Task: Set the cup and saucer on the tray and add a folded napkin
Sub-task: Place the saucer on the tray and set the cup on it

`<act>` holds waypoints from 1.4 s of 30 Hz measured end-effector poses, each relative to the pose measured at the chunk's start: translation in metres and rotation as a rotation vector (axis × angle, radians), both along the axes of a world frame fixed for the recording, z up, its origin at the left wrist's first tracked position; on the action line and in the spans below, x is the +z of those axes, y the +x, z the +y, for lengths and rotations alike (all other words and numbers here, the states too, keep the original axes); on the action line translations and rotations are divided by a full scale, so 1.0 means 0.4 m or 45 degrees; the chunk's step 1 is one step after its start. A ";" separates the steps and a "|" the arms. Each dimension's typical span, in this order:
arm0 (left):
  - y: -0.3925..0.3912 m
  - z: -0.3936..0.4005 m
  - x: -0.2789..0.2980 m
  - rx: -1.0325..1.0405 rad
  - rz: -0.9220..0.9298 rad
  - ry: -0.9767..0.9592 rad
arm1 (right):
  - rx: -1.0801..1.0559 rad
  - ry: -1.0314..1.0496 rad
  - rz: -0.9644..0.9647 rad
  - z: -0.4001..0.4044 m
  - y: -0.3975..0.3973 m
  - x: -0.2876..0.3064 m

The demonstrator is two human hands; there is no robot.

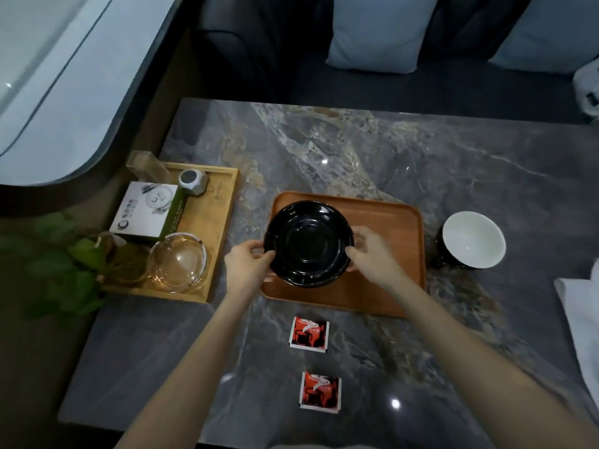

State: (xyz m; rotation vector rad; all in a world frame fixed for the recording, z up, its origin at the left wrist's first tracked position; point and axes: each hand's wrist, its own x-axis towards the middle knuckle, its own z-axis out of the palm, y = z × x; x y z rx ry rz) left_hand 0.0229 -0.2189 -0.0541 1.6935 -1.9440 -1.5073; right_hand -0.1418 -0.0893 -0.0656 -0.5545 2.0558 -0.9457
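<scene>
A glossy black saucer (pixel 309 243) is over the left half of the brown wooden tray (pixel 393 254) in the middle of the marble table. My left hand (pixel 248 264) grips its left rim and my right hand (pixel 372 254) grips its right rim. Whether the saucer rests on the tray or hovers just above it I cannot tell. A cup (pixel 470 241), black outside and white inside, stands on the table right of the tray. A white napkin (pixel 583 322) lies at the right edge of the view.
Two red sachets (pixel 309 333) (pixel 321 390) lie on the table in front of the tray. A lighter wooden tray (pixel 223 202) at the left holds a box, a glass ashtray (pixel 178 260) and a small grey object. A green plant (pixel 61 260) sits left. A sofa with cushions is behind.
</scene>
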 end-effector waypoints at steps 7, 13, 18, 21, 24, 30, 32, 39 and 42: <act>-0.009 -0.020 -0.054 -0.010 -0.053 -0.009 | 0.013 0.061 0.025 -0.023 -0.007 -0.034; -0.016 -0.019 -0.069 -0.012 -0.075 0.023 | -0.004 0.081 0.017 -0.023 -0.008 -0.055; -0.017 -0.014 -0.077 0.012 -0.086 -0.003 | -0.014 0.090 0.043 -0.022 -0.010 -0.064; -0.019 -0.012 -0.075 0.002 -0.084 -0.016 | -0.089 0.080 0.052 -0.018 -0.006 -0.072; -0.017 -0.012 -0.068 -0.020 -0.105 -0.049 | -0.130 0.069 0.070 -0.013 0.006 -0.070; -0.011 0.005 -0.044 -0.373 -0.460 -0.425 | 0.239 0.314 0.367 0.005 -0.004 -0.029; -0.023 0.013 -0.023 -0.478 -0.560 -0.569 | 0.399 0.398 0.463 0.017 -0.023 0.001; -0.148 0.143 0.053 -0.688 -0.317 -0.832 | 0.742 0.349 0.743 0.137 -0.135 0.086; -0.218 0.233 0.067 -0.765 -0.139 -0.892 | 0.638 0.278 0.870 0.212 -0.196 0.124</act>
